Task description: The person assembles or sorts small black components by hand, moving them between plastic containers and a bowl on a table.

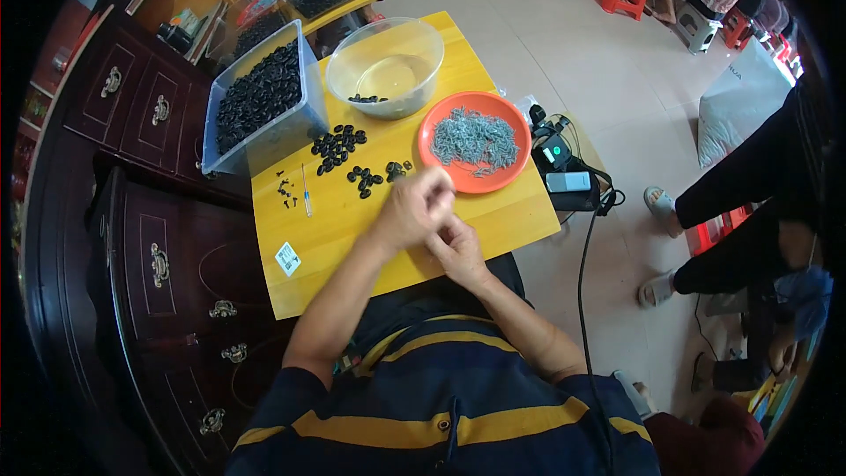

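Note:
My left hand (412, 210) is raised over the yellow table (339, 242), fingers curled in and slightly smeared by motion. Just below it, near the table's front edge, my right hand (462, 252) pinches thumb and fingers together, close to the left fingertips. Whatever either hand holds is too small or hidden. Beyond them sits an orange plate (429, 155) heaped with small grey-blue pieces (476, 139). Glossy black oval pieces (337, 148) lie loose in groups left of the plate. Some of these (396, 170) are right by my left hand.
A clear tub (385, 44) with a few black pieces stands at the back, beside a bin (304, 79) full of them. A thin screwdriver (307, 194), dark screws (286, 194) and a white label (287, 259) lie left. A cable (582, 273) hangs right; a person (749, 203) stands there.

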Available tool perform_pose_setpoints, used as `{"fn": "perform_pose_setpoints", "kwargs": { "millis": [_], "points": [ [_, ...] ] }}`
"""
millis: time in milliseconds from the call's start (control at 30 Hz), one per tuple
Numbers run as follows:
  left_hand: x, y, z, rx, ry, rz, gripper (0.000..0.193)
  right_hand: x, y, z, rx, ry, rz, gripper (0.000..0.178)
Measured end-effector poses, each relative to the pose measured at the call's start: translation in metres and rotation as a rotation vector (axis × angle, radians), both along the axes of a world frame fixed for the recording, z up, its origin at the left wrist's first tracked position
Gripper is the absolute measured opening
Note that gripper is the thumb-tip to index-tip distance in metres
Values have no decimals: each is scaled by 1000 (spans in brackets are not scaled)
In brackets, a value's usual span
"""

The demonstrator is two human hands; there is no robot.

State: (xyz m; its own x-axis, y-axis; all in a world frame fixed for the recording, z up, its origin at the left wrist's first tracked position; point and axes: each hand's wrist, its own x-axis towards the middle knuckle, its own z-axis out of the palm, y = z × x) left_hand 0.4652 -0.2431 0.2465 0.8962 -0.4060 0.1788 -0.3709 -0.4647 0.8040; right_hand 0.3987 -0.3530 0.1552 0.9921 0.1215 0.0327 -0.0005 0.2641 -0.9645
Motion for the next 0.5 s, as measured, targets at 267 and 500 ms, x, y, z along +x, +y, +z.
{"fn": "perform_pose_setpoints", "kwargs": {
  "millis": [267,500],
  "points": [
    [-69,-27,4,-78,-182,-341,10,3,7,-8,-61,64,9,11],
    [-67,31,-1,-116,-62,21,10,-1,4,1,-1,-33,-21,9]
  ]
}}
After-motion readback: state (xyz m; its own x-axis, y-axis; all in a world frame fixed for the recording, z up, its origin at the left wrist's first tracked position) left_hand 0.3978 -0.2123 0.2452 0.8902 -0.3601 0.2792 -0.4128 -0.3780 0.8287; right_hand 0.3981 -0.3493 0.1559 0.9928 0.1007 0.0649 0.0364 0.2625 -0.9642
